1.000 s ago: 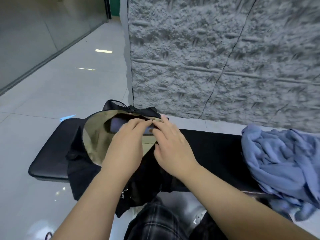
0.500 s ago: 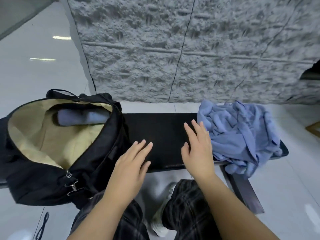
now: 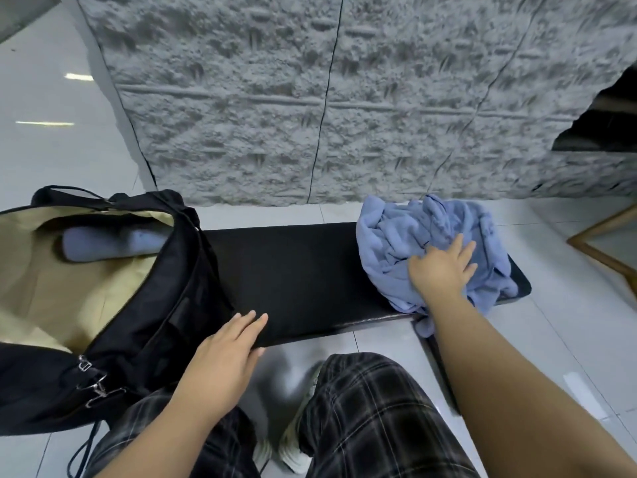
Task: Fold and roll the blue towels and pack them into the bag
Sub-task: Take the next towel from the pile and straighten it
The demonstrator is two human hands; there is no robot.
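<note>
A black bag [image 3: 148, 315] with a beige lining lies open on the left end of a black bench [image 3: 296, 270]. One rolled blue towel [image 3: 110, 243] rests inside it. A crumpled heap of blue towels [image 3: 403, 243] sits on the bench's right end, partly hanging over the front edge. My right hand [image 3: 443, 269] lies on top of the heap with fingers spread and fairly straight. My left hand [image 3: 227, 353] rests flat on the bench's front edge beside the bag, holding nothing.
A rough grey stone wall [image 3: 344, 98] rises just behind the bench. Glossy grey floor tiles surround it. A wooden frame [image 3: 599, 250] stands at the far right. My knees in plaid trousers [image 3: 372, 419] are close under the bench's front edge.
Both hands left the bag's opening. My right hand travelled right across the bench onto the towel heap; my left hand settled on the bench's front edge. The view swung right.
</note>
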